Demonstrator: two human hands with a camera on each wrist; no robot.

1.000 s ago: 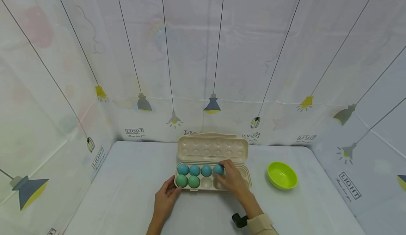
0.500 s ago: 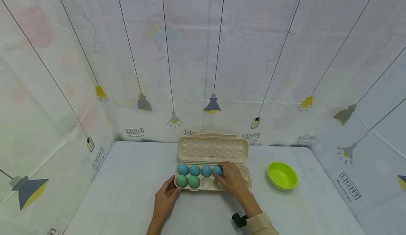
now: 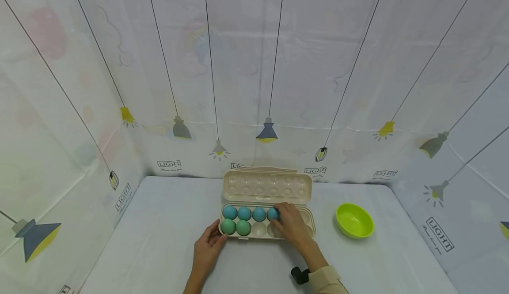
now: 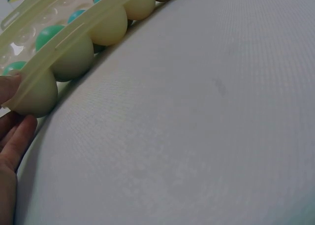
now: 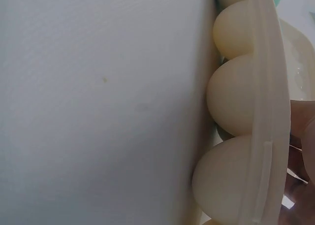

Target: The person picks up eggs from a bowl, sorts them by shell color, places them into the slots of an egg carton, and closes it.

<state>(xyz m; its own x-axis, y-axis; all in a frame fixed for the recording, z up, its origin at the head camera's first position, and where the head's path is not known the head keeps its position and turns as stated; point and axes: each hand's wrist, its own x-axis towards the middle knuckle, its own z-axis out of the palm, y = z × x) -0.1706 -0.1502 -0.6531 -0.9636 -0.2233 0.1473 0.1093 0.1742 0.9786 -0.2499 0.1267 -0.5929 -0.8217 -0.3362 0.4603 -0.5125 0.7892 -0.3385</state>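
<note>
An open beige egg carton (image 3: 259,229) lies on the table, its lid (image 3: 267,187) tipped back. Several blue eggs (image 3: 244,213) fill the left part of the back row; two green eggs (image 3: 243,228) sit in front of them. At the carton's left end, my left hand (image 3: 207,246) grips it, thumb over the rim and fingers against the cup's outside in the left wrist view. My right hand (image 3: 292,224) pinches the rightmost blue egg (image 3: 273,213), which sits in a back-row cup. That hand covers some of the right-hand cups. In the right wrist view, fingers (image 5: 301,161) show behind the carton's rim.
A lime green bowl (image 3: 355,220) stands on the white-covered table (image 3: 159,232), right of the carton. Beside the right sleeve shows a small black object (image 3: 299,276). Behind the table hangs a lamp-printed curtain (image 3: 238,86).
Over the first half second my right hand shifts the blue egg slightly left and down in its cup. Since then it stays put, and the left hand has not moved.
</note>
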